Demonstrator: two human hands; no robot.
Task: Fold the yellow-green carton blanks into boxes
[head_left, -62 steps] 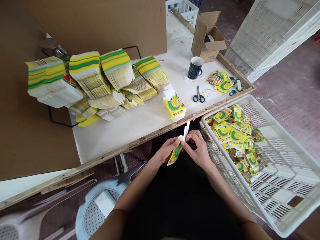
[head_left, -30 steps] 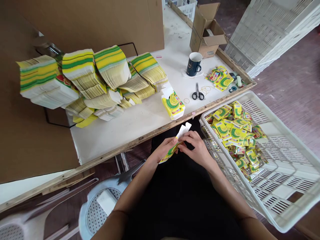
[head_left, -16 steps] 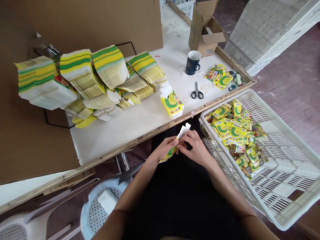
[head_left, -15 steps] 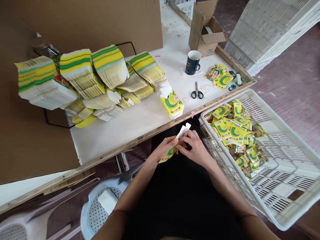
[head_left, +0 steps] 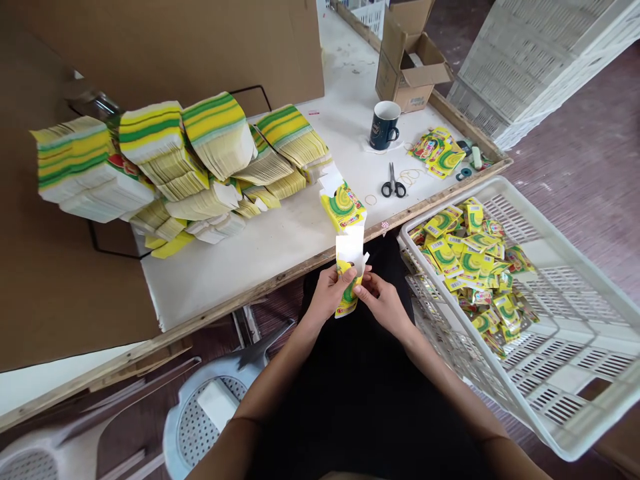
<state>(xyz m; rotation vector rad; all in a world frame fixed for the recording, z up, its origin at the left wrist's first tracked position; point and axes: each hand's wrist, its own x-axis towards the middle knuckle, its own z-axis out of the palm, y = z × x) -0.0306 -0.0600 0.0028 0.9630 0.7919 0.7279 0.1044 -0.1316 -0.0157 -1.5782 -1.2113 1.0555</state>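
Note:
Just off the table's front edge, both hands hold a small yellow and green cardboard box (head_left: 349, 303) upright, its white top flap raised. My left hand (head_left: 327, 291) grips it from the left with the thumb across its front. On the other side my right hand (head_left: 384, 300) pinches the box's right edge between thumb and fingers. Behind it, on the table edge, lies another yellow-green carton (head_left: 345, 207) with its white flap open. Stacks of flat folded cartons (head_left: 220, 133) are piled at the left of the table.
A white plastic crate (head_left: 575, 313) holding many small yellow packs (head_left: 470, 263) stands at my right. On the table (head_left: 210, 273) are scissors (head_left: 393, 183), a mug (head_left: 385, 127), rubber bands, loose packets (head_left: 440, 152) and an open cardboard box (head_left: 415, 73). A blue stool (head_left: 200, 407) is at lower left.
The box in my hands has turned from tilted to upright, and its long white flap now faces me. My right hand has moved from over the box's top to its right edge.

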